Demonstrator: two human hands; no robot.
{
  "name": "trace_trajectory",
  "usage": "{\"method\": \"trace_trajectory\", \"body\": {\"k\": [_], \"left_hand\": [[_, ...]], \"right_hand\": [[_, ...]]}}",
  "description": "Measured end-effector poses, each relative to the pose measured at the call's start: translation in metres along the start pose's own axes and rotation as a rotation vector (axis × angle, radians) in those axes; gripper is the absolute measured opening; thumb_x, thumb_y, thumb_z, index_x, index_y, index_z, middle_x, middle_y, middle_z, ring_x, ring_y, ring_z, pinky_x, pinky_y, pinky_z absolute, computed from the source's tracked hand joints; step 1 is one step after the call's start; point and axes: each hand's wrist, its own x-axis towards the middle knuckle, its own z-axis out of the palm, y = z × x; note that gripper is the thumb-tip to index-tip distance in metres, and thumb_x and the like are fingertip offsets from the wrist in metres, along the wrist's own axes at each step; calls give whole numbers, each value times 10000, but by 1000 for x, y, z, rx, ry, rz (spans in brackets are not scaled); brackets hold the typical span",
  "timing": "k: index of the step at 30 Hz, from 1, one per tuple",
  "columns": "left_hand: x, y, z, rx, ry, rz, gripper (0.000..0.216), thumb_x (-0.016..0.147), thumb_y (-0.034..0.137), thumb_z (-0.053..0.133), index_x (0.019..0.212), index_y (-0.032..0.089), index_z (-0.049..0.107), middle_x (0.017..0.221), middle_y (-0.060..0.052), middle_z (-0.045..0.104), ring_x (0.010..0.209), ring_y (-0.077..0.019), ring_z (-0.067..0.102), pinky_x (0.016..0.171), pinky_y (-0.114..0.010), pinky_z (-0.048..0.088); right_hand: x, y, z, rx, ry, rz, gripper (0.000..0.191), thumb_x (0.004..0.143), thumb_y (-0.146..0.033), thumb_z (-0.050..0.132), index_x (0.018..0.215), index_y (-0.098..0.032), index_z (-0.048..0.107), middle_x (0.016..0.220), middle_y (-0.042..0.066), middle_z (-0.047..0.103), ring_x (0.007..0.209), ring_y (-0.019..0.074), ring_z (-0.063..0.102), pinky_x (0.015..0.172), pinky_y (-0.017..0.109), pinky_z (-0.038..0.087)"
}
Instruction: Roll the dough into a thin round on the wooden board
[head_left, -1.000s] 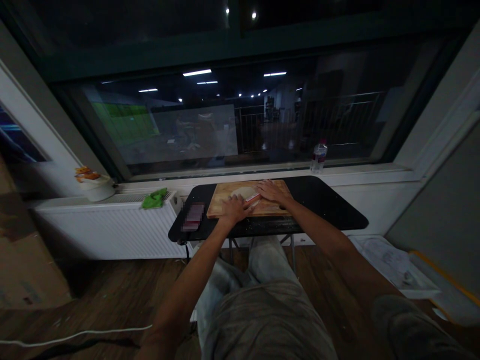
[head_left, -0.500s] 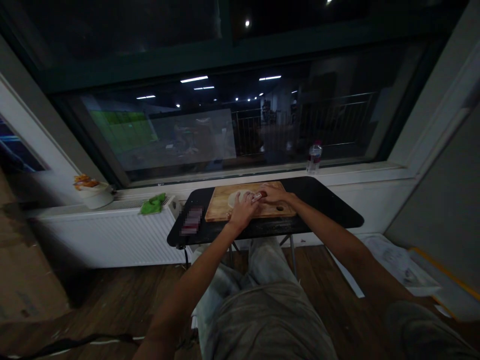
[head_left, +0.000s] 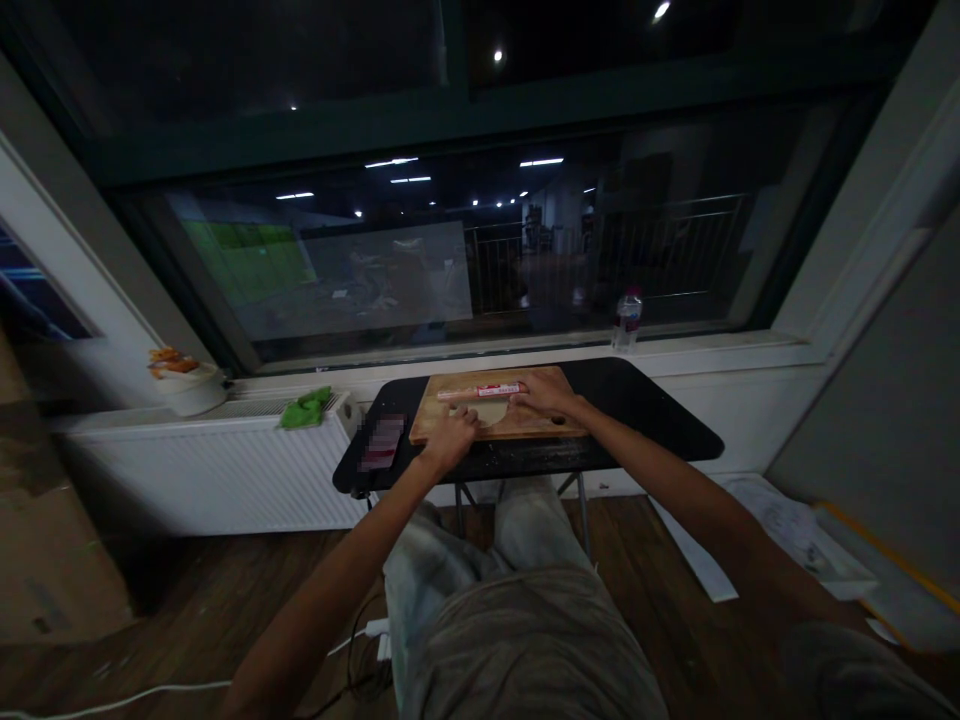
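Observation:
A wooden rolling pin with a red and white label lies across the far side of the cutting board. Its right end is in my right hand, the fingers closed round it. Just on the near side of the pin is a flat, pale piece of dough, partly covered by the pin and both hands. My left hand is at the dough's near left edge with its fingers curled onto it, apart from the pin. The fingertips are small and dim here.
The board rests on a small black folding table below a window. A pixelated flat item lies on its left side. A water bottle stands on the sill. A green cloth and a white bowl sit above the radiator.
My left hand has moved left, off the rolling pin and down to the dough's near edge. The pin, slanted between both hands before, now lies nearly level across the board, its left end free.

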Motion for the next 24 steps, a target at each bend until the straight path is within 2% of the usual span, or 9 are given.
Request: {"method": "trace_trajectory", "body": {"k": [4,8,10,13,17,21,24], "left_hand": [[-25,-32,4,10,0,-53,409,1102,171,423,1253,204,802,1387,-204,742,1396,-362,631,1224,-537,430],[-26,-45,10,-63,22,-277,366,1113,339,518,1382,216,734,1479,-185,731,1426,-367,642,1166,-511,513],[-17,-44,16,-142,28,-369,472,1123,460,536,1503,208,658,1538,-182,715,1454,-349,646,1173,-462,523],[1,-38,25,-260,29,-444,656,1153,623,445,1596,157,572,1596,-213,684,1511,-333,629,1202,-414,500],[20,-30,31,-281,32,-415,681,1136,615,527,1593,112,562,1604,-237,669,1536,-318,610,1234,-370,462],[28,-19,30,-223,20,-401,727,1117,649,566,1643,150,518,1633,-213,647,1517,-365,596,1244,-445,455],[34,-5,29,-193,38,-433,712,1119,683,539,1631,187,540,1623,-208,653,1480,-399,603,1212,-508,477]], "right_hand": [[-16,-20,13,40,-10,25,373,1133,-470,661,1349,-195,792,1334,137,833,1222,306,766,965,302,532],[-21,-33,21,66,23,102,430,1149,-495,608,1403,-186,768,1389,162,810,1266,337,755,989,331,540],[-19,-35,21,87,41,154,439,1161,-480,568,1430,-184,750,1407,162,801,1262,335,757,986,336,544],[-16,-32,19,122,53,197,434,1180,-449,509,1421,-176,746,1406,155,800,1247,312,761,969,321,541],[-17,-23,18,138,53,202,433,1171,-475,542,1411,-178,746,1376,144,814,1223,310,772,934,308,530],[-23,-20,22,144,47,210,481,1174,-542,524,1413,-192,752,1354,149,823,1211,319,779,903,303,528],[-30,-27,24,173,52,204,518,1185,-561,473,1470,-212,728,1389,143,810,1212,314,780,904,310,544]]}}
